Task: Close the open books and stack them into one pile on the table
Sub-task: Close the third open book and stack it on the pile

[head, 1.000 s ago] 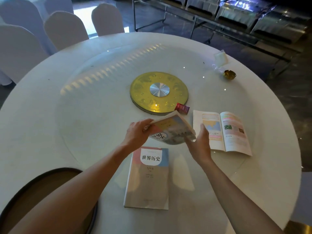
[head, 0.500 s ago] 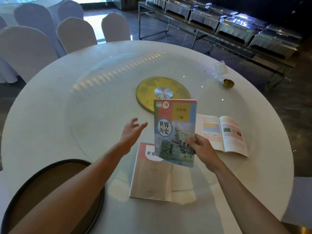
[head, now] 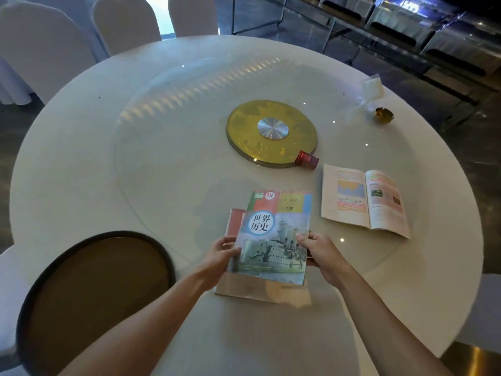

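I see both hands on the closed history book (head: 273, 234), the one with a ship on its cover. My left hand (head: 219, 256) has its grip pinched on the book's left edge, thumb on the cover, and my right hand (head: 321, 253) has its grip pinched on the right edge, thumb likewise on top. The book lies over a second closed book (head: 235, 287), whose red top left corner and pale lower edge stick out from under it; I cannot tell whether the two are touching yet. The open book (head: 363, 199) lies flat on the round white surface (head: 81, 158), off to the right and apart from the pile. Beyond the books sits a gold disc (head: 271, 132) with a small red box (head: 306, 160) at its near right rim. A brown round tray (head: 92, 294) is at my left elbow
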`<state>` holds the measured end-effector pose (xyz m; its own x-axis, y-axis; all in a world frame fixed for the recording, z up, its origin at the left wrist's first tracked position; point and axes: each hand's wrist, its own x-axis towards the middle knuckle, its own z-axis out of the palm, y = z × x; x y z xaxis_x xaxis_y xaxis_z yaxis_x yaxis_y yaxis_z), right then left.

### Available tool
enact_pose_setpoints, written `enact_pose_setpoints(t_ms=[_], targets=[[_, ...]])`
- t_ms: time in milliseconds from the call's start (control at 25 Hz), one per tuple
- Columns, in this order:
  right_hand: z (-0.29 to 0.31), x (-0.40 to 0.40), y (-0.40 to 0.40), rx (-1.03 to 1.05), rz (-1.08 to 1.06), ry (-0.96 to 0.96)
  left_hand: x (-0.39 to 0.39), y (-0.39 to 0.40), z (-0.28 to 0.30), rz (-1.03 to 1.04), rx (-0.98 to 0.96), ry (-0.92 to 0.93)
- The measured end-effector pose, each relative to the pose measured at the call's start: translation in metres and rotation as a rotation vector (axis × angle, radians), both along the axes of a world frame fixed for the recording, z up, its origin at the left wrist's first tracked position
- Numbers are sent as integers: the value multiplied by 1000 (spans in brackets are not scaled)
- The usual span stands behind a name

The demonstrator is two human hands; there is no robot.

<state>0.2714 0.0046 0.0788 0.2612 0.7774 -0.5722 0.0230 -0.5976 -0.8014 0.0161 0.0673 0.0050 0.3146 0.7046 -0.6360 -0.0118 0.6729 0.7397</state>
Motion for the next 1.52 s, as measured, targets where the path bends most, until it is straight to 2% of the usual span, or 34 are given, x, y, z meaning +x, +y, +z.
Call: enact_pose_setpoints(t_ms=[200, 440, 760, 880, 1040, 1120, 1280, 1320, 1520], targets=[[-40, -24, 0, -143, -30, -115, -9, -11, -7, -70, 110, 325], [-83, -40, -13, -246, 228, -420, -12, -29, -7, -165, 163, 472], [-101, -48, -10, -176, 215, -570, -25, -32, -15, -222, 256, 709], [-102, -48, -7, -247, 251, -593, -27, -28, -20, -274, 313, 842], [-101, -49, -11, -276, 263, -602, -20, -21, -17, -383, 334, 790], [-101, -51, -13, -292, 225, -559, -18, -16, -15, -360, 303, 723], [-103, -55, -14, -320, 129, -534, -26, -7, -16, -149, 0, 390], [-103, -56, -14, -325, 105, -515, -27, -6, -18, -129, -26, 356], [-102, -59, -16, -319, -39, -349, -25, 1, -24, -137, -73, 339]])
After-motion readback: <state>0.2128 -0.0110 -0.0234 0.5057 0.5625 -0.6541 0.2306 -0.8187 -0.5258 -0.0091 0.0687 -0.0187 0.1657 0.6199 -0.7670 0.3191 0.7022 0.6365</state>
